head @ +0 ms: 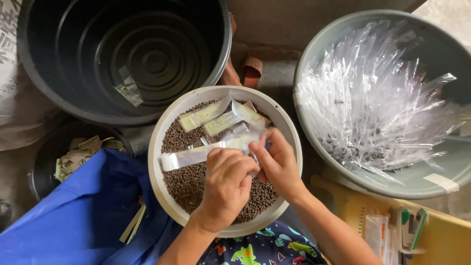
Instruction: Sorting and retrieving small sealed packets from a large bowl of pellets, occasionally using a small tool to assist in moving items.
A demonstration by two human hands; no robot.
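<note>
Both hands meet over one white bowl of dark seeds. The left hand and right hand pinch one clear sachet lying toward the bowl's left rim; three filled sachets lie near its far rim.

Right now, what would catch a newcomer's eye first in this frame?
At centre, the left hand and right hand meet over a white bowl of small dark seeds, pinching a narrow clear packet; whether each hand grips it fully is unclear. To the right, a grey basin brims with shiny empty clear sleeves. Upper left sits a large dark tub, with blue cloth below it.
</note>
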